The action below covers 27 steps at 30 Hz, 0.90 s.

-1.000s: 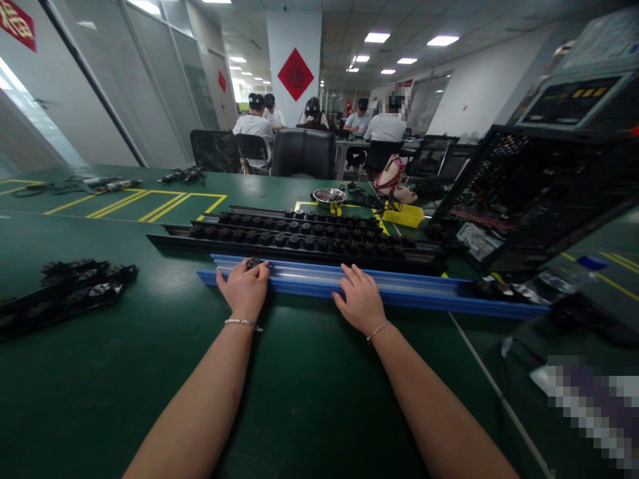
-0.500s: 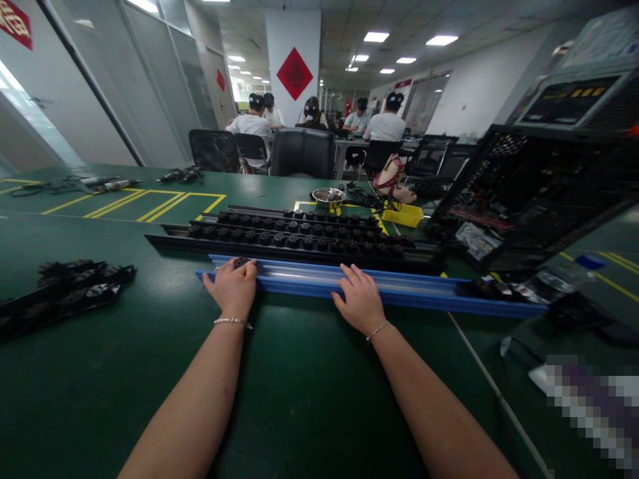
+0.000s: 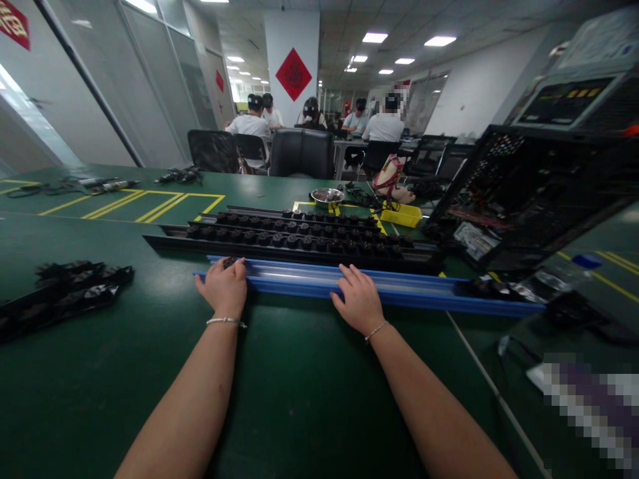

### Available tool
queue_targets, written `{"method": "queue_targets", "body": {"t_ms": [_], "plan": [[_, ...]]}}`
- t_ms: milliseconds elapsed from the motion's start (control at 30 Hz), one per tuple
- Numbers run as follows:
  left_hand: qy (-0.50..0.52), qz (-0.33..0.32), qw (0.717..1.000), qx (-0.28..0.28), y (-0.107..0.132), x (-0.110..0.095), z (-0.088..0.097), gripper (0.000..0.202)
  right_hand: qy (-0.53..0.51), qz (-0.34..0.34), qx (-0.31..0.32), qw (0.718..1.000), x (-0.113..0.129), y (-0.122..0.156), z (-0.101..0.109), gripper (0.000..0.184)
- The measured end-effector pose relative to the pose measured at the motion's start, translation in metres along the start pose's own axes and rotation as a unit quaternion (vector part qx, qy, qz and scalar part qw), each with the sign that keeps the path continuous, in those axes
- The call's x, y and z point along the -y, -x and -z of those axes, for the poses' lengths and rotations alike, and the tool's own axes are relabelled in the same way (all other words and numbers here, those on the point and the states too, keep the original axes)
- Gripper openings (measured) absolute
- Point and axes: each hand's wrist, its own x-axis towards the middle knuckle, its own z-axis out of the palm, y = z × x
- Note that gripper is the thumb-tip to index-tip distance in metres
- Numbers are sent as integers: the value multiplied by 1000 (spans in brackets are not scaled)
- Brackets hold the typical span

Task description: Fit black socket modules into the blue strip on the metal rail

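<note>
A long blue channel rail (image 3: 299,273) lies lengthwise across the green table in front of me. My left hand (image 3: 222,287) is at its left end, fingers closed around a small black socket piece (image 3: 229,262), of which only the top shows. My right hand (image 3: 358,298) lies over the middle of the rail, fingers stretched out, with nothing visible in it. At the rail's right end sit several black socket pieces (image 3: 486,287). Right behind the blue rail are black rails (image 3: 259,249) filled with rows of round black socket pieces.
Black strips of parts (image 3: 74,293) lie at the left. A computer case (image 3: 529,193) with open side stands at the right, near a clear plastic bottle (image 3: 554,283). Farther back are a metal bowl (image 3: 327,195), a yellow tray (image 3: 402,214) and cables (image 3: 180,175). Several people sit beyond.
My left hand has slid a little to the left along the blue rail with the black socket piece. The right hand has stayed in place on the rail.
</note>
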Motion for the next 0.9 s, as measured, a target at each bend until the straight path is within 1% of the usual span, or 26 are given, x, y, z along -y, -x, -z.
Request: {"method": "queue_targets", "body": {"t_ms": [333,533,700,900], "plan": [[-2,12,1000,-7,-7,6,5,40,3,0,-4,1000,-1,0,-1,18],[-13,20,1000,7,-9,6,7,42,3,-3,6,1000,0,0,1,18],[-5,35,999,-12,-11,11,5,39,1,-4,11,1000,0,0,1,19],[-15,-1,1000,-1,-18,22,2,43,2,-4,9,1000,-1,0,1,18]]}}
